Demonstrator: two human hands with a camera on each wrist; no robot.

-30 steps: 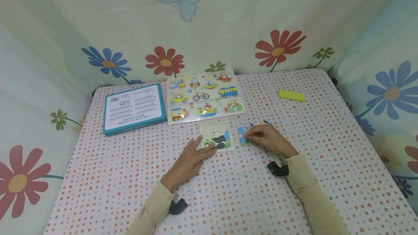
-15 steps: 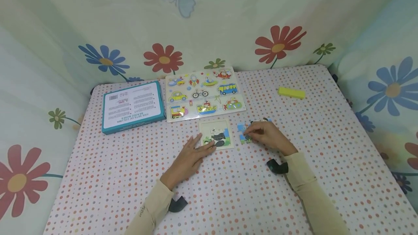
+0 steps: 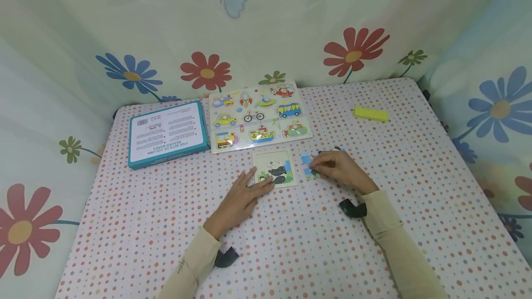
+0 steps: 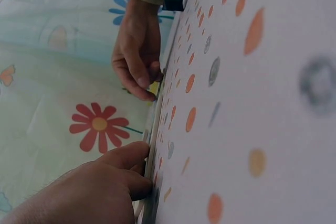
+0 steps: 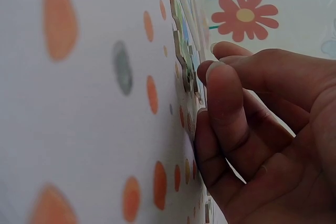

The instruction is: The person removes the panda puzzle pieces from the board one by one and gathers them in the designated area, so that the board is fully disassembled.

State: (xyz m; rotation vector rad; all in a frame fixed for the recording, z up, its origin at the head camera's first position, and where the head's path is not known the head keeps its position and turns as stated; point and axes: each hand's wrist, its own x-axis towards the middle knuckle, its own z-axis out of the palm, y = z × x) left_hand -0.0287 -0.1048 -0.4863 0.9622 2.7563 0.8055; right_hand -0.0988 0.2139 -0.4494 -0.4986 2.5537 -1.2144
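One tray [image 3: 266,157] lies on the counter [image 3: 291,243], left hand [image 3: 238,202] on it, fingers apart. Right hand [image 3: 342,167] at the pieces [image 3: 306,158], count hidden; whether clamped, I cannot tell. One board [image 3: 269,118], one box [image 3: 168,135].

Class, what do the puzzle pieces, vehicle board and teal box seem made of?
Puzzle pieces: probably wood or thick card, printed; pale cut edges show.
Vehicle board: perhaps wood or card; glare suggests glossy film.
Teal box: likely printed cardboard, smooth; flat faces and square edges.
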